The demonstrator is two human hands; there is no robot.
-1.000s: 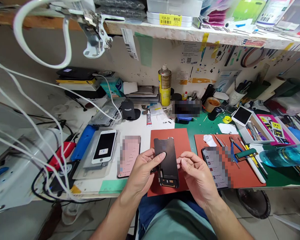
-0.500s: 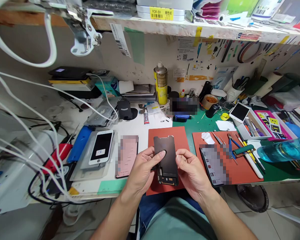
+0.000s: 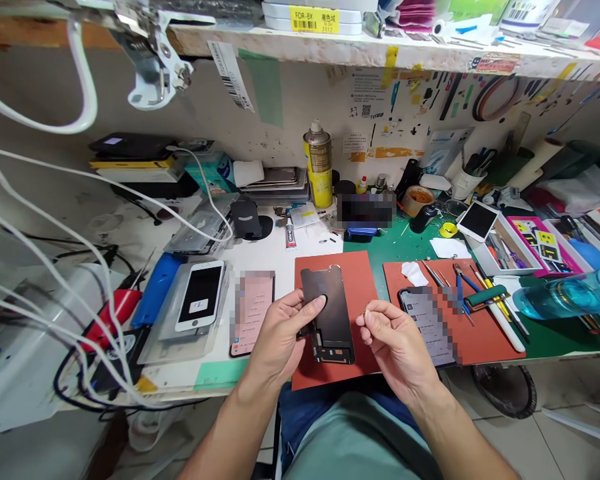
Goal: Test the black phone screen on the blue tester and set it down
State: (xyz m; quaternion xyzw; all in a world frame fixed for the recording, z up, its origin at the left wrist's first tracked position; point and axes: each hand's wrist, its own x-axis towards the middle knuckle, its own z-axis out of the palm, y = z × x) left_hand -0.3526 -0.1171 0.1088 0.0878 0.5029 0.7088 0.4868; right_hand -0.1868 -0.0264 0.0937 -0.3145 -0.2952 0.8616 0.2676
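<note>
Left hand (image 3: 281,333) gripping phone screen (image 3: 336,313) by worktop's (image 3: 285,263) front edge, right hand (image 3: 396,343) pinched closed, contents unclear, bottle (image 3: 565,295) toward right edge, spray can (image 3: 321,170) behind.

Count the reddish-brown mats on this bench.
2: one mat lies below the dark panel in the left hand; the other mat lies to the right, under the blue-handled pliers. More could be hidden.

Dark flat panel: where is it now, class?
In the head view, the dark flat panel is held below centre in the left hand, over the reddish mat, with the right hand apart to its right.
</note>
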